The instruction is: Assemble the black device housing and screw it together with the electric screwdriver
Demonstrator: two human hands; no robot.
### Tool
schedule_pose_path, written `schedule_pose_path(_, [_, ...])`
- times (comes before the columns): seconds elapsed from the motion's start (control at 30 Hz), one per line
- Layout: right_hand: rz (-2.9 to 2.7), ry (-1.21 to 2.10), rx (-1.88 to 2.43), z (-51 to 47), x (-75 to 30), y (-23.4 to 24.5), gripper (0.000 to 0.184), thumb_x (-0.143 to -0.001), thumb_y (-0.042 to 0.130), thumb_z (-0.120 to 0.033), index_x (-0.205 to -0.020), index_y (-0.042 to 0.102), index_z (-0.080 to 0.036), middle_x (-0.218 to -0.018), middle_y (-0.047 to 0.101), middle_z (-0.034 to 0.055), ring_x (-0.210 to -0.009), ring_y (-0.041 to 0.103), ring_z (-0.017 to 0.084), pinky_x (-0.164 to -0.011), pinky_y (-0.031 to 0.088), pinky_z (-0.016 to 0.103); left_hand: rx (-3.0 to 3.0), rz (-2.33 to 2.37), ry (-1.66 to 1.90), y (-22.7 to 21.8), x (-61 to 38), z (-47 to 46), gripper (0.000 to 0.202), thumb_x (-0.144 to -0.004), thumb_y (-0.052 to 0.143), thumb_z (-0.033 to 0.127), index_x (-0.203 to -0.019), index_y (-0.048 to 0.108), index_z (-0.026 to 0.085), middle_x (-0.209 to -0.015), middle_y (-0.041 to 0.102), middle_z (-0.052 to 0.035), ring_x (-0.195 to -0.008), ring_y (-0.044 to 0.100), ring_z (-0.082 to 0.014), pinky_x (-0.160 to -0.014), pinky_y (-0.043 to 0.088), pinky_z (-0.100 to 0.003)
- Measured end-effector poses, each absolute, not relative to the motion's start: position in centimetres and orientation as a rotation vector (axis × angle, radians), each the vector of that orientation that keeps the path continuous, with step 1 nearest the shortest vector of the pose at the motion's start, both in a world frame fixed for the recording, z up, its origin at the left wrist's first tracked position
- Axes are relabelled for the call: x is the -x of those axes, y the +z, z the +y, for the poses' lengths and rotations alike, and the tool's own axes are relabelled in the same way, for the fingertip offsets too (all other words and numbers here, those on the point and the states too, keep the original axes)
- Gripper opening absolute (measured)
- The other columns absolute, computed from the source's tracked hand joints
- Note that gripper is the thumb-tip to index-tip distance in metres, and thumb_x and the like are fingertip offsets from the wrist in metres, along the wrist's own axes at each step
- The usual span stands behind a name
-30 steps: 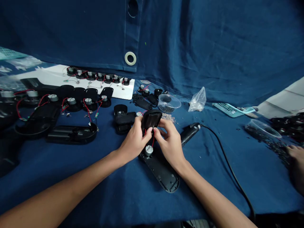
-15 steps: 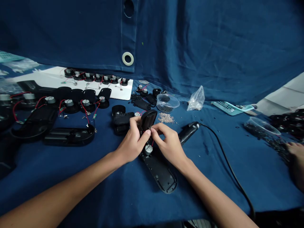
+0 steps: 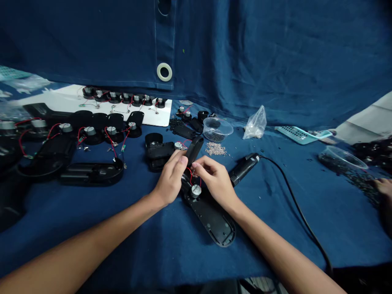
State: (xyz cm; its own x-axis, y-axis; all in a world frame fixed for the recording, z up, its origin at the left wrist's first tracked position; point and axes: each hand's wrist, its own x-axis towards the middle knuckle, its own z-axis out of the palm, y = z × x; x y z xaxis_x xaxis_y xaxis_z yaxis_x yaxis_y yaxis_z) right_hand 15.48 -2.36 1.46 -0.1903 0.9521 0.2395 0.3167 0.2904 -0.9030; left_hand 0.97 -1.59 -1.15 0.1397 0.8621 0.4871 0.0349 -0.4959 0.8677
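My left hand (image 3: 170, 177) is wrapped round a tilted black plastic casing half (image 3: 195, 149), thumb along its side. Beside it, my right hand (image 3: 217, 183) has thumb and finger pinched at the end of thin red wires (image 3: 191, 174); a small metal piece seems to be there, too tiny to name. Below the hands, a silvery round motor (image 3: 196, 190) sits on the wide end of a long black casing (image 3: 216, 222) that lies slanted on the blue cloth. Part of that casing is covered by my right hand.
A black electric screwdriver (image 3: 245, 168) with a cable lies right. Behind are a heap of small screws (image 3: 216, 148), a clear tub (image 3: 218, 130) and a plastic bag (image 3: 255, 123). Casings with wired motors (image 3: 90, 131) line the left. Another person's hand (image 3: 384, 187) is far right.
The raised casing half has turned in my left hand, showing more of its outer side. My right fingers have drawn slightly apart from my left thumb, and the red wires show between them.
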Motion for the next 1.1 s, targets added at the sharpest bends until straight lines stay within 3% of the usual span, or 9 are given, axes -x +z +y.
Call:
schedule_pose_path(0.57, [-1.570,1.132,1.074,-1.85,-15.76,0.97,0.023,-0.084,0.057,-0.028,-0.066,0.045,-0.019,-0.063,0.043,-0.0049,-0.062,0.039,0.010,-0.060,0.032,0.024,-1.792,0.880,1.388,-1.60,-0.96,-1.42,0.037,-0.102,0.027,0.036,-0.111,0.058,0.016,-0.114,0.058,-0.0075,-0.101,0.054,-0.0169,-0.091,0.040,-0.031])
schedule_pose_path(0.83, [-1.673,1.071,1.164,-2.19,-15.93,1.76,0.021,-0.086,0.052,-0.032,-0.071,0.053,-0.019,-0.066,0.051,-0.0030,-0.065,0.046,0.011,-0.064,0.036,0.025,-1.658,0.875,1.409,-1.37,-1.06,-1.51,0.037,-0.102,0.029,0.035,-0.106,0.061,0.017,-0.108,0.061,-0.0059,-0.095,0.054,-0.0172,-0.089,0.041,-0.030])
schedule_pose_path(1.1, [-1.599,1.128,1.167,-2.35,-15.67,1.85,0.015,-0.083,0.053,-0.026,-0.069,0.052,-0.019,-0.062,0.053,-0.0047,-0.062,0.050,0.010,-0.064,0.038,0.024,-1.584,0.890,1.399,-1.39,-1.20,-1.55,0.038,-0.101,0.029,0.036,-0.104,0.061,0.016,-0.107,0.062,-0.0070,-0.094,0.055,-0.0179,-0.088,0.041,-0.031])
